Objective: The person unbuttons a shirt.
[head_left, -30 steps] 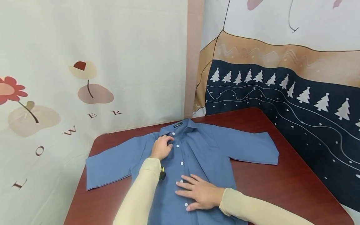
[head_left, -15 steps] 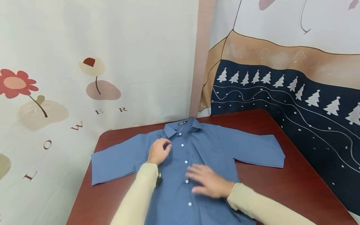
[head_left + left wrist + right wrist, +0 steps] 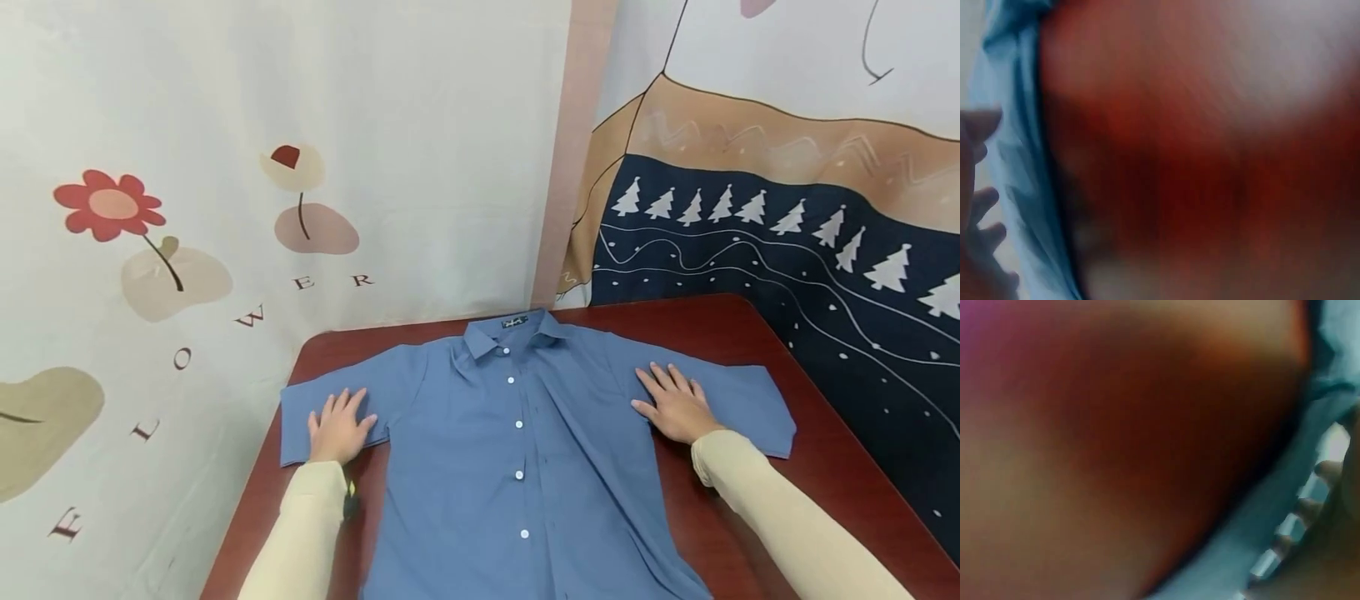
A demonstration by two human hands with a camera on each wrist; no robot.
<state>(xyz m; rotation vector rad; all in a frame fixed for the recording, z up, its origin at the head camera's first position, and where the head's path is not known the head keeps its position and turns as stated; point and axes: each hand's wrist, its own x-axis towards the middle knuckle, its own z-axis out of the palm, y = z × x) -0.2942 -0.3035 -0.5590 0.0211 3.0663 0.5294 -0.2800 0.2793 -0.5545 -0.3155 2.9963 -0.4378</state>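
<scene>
A blue button-up shirt [image 3: 457, 467] lies spread front side up, its collar at the far end of the table and its sleeves out to both sides. My left hand [image 3: 340, 429] is over the sleeve on the left, fingers spread. On the other side my right hand [image 3: 677, 407] lies over the right sleeve near the armhole, its fingers also spread and straight. In the left wrist view the fingers [image 3: 985, 203] show beside the blue cloth. The right wrist view catches fingertips [image 3: 1309, 509] at the edge of the sleeve. White buttons run down the shirt's front.
The dark red table [image 3: 738, 500] extends on both sides of the shirt. Behind it hangs a pale printed curtain [image 3: 442, 167], with a navy tree-patterned cloth [image 3: 697, 250] along the right side. A dark wrist camera [image 3: 350, 498] sits at the left cuff.
Both hands have left the shirt's front and moved apart, the left one to the left sleeve, the right one up to the right sleeve. The head view has shifted left.
</scene>
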